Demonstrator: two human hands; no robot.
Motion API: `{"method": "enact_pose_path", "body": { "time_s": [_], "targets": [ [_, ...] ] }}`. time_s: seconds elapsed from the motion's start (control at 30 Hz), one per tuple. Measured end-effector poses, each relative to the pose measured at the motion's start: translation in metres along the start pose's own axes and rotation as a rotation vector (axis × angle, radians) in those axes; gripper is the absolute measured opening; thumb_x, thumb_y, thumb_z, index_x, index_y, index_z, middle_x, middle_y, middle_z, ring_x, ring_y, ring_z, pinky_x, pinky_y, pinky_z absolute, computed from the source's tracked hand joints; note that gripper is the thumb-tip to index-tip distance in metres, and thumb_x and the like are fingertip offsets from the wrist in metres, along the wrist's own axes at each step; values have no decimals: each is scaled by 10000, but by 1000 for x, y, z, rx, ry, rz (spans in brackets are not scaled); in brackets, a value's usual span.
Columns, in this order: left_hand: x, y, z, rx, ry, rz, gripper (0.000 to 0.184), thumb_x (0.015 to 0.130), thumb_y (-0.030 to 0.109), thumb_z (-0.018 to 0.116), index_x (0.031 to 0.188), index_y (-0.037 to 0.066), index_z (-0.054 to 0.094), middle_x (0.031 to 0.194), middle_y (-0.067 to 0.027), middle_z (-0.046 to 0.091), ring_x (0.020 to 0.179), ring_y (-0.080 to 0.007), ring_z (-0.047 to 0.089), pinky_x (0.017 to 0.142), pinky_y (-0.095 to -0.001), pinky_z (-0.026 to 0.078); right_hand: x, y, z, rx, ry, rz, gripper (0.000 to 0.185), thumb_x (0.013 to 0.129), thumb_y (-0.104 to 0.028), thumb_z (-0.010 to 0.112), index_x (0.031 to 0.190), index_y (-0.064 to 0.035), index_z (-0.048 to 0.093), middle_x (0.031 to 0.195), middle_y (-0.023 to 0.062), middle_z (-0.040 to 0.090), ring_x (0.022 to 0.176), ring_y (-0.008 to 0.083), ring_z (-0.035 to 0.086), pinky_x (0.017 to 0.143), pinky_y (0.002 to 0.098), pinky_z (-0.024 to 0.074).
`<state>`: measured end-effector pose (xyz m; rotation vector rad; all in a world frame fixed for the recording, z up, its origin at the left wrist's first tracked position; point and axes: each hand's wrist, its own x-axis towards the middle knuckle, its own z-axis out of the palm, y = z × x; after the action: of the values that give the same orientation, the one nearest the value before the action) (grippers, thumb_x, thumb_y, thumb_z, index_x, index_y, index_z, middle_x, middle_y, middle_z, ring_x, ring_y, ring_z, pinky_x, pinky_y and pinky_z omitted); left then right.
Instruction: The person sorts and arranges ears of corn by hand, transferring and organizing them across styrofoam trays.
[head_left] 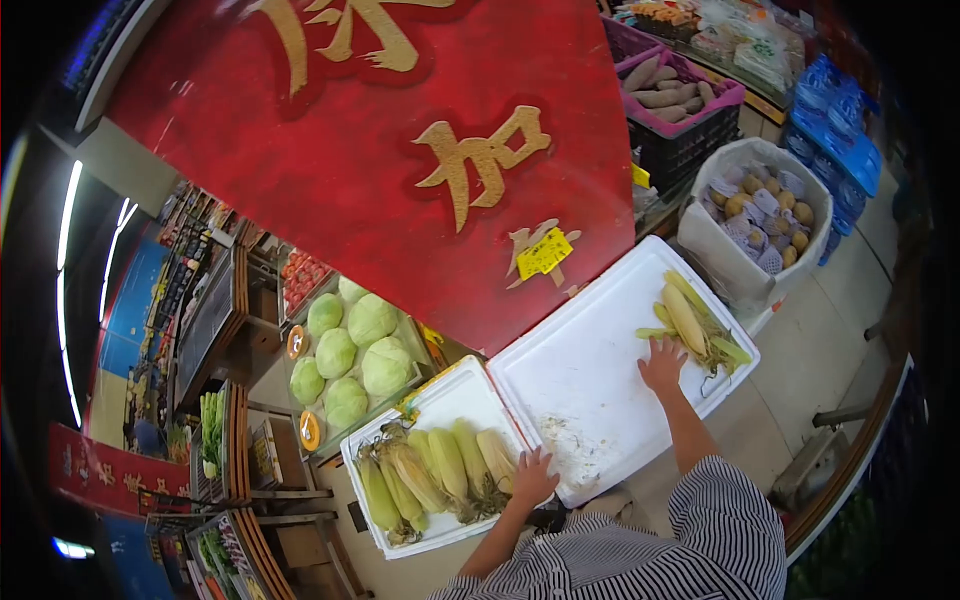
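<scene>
My left hand (533,478) has its fingers spread at the right edge of the smaller white foam tray (447,390), beside the end ear in a row of corn. Several ears of corn (447,462) lie there side by side, most in green husks. My right hand (662,366) is open too, fingers apart over the larger white foam tray (570,370). Close to its fingertips lies a pale yellow ear of corn (684,318) among loose green husks (730,350). Neither hand visibly holds anything. Dark bits of debris (570,450) are scattered on the larger tray.
A red pillar (350,180) with gold characters rises behind the trays. Green cabbages (345,353) fill a bin to the left. At the right stand a white-lined container (700,230) of brown round produce, a pink-lined crate (730,95) of long roots, and blue bottles (840,110).
</scene>
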<state>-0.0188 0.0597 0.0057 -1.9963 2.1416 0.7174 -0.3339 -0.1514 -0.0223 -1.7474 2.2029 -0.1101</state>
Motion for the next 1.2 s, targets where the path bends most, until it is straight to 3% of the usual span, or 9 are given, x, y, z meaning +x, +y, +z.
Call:
{"method": "enact_pose_path", "body": {
  "time_s": [0.13,0.27,0.37,0.5,0.67,0.8,0.93,1.03,1.2],
  "targets": [
    [-20,-9,-5,-78,156,86,573,840,379,610,1326,103,485,1447,-224,332,1328,-464,279,1094,-534,264,-2,-21,8,-26,-66,-45,668,835,-410,625,1408,-162,390,1481,150,288,1366,400,221,1032,646,262],
    [-51,-35,-49,-157,348,95,523,817,309,647,1263,67,520,1382,-251,392,1276,-468,342,1076,-542,279,-15,-45,30,141,168,-79,592,792,-289,666,1321,-119,461,1375,126,406,1274,366,341,970,566,360],
    [-79,-92,-86,-204,596,-50,480,767,249,686,1180,39,559,1299,-259,459,1182,-463,425,1003,-529,345,-30,-69,31,215,321,-122,523,770,-229,678,1242,-86,503,1330,129,436,1232,356,374,932,522,393],
    [-132,-182,-129,-43,937,-475,544,750,297,717,1189,15,562,1278,-242,470,1216,-427,397,979,-529,343,-61,-100,24,367,515,-283,377,749,-170,694,1087,-63,566,1179,137,536,1103,351,467,901,479,416],
    [-168,-257,-131,-135,710,-903,734,748,422,717,1329,56,457,1360,-229,402,1264,-469,329,988,-641,281,-140,-186,49,583,459,-523,253,743,-144,704,951,-38,608,948,142,611,957,326,551,880,412,439],
    [-172,-296,-93,-541,735,-571,823,754,343,723,1421,75,323,1281,-261,429,1169,-479,409,976,-540,363,-221,-285,44,710,40,-571,332,777,-170,705,1031,13,593,1004,153,602,1002,310,563,827,373,483],
    [-173,-298,-90,-371,703,-604,831,755,276,703,1439,59,283,1199,-284,448,1069,-462,454,940,-498,392,-274,-354,51,475,-77,-749,589,783,-327,714,1239,-13,513,1192,196,517,1114,354,490,956,427,417],
    [-177,-301,-96,-353,707,-574,824,750,266,694,1433,49,289,1156,-281,455,1014,-438,458,896,-506,401,-306,-384,48,200,-246,-681,723,753,-420,733,1324,-76,453,1314,187,450,1173,409,435,993,486,388],
    [-183,-305,-93,-378,726,-534,822,747,278,692,1433,62,294,1103,-252,442,984,-416,438,852,-507,406,-319,-399,42,71,-204,-614,799,722,-395,761,1366,-88,400,1334,194,411,1160,420,437,996,480,385]
  ]
}}
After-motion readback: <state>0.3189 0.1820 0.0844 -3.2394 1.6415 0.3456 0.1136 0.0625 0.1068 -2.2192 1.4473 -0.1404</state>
